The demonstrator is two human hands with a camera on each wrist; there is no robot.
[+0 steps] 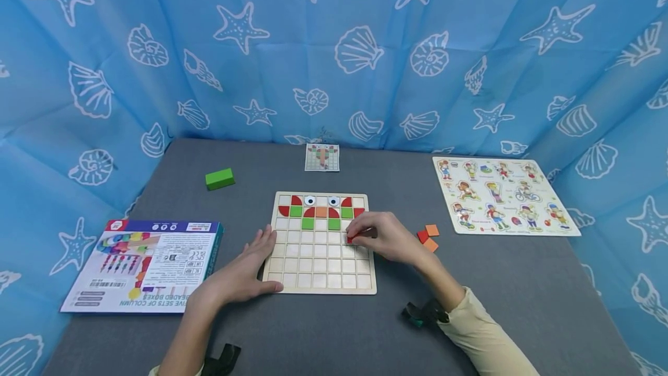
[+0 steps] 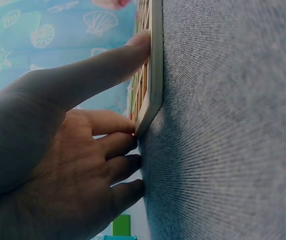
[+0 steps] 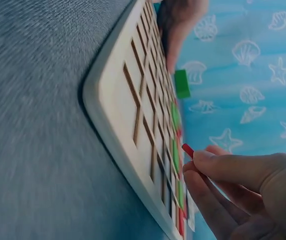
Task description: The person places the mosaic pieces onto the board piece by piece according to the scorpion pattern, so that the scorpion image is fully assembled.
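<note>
A wooden grid board (image 1: pixel 319 266) lies on the grey table, with red curved pieces, green squares (image 1: pixel 308 224), an orange square and two eye tiles in its far rows. My left hand (image 1: pixel 241 270) rests at the board's left side. Its thumb (image 2: pixel 133 47) touches the near edge and its extended fingers lie along the left edge. Over the board's right part, my right hand (image 1: pixel 385 238) pinches a small red tile (image 3: pixel 187 150) between thumb and fingers. The fingers hide most of that tile's shape. Orange tiles (image 1: pixel 431 230) and a red tile (image 1: pixel 422 237) lie right of the board.
Behind the board lies a small pattern card (image 1: pixel 322 158). A green block (image 1: pixel 220 179) sits at the back left, and a printed box (image 1: pixel 141 266) is on the left. On the right is a picture puzzle board (image 1: pixel 501 196). A blue curtain (image 1: pixel 334 51) borders the table.
</note>
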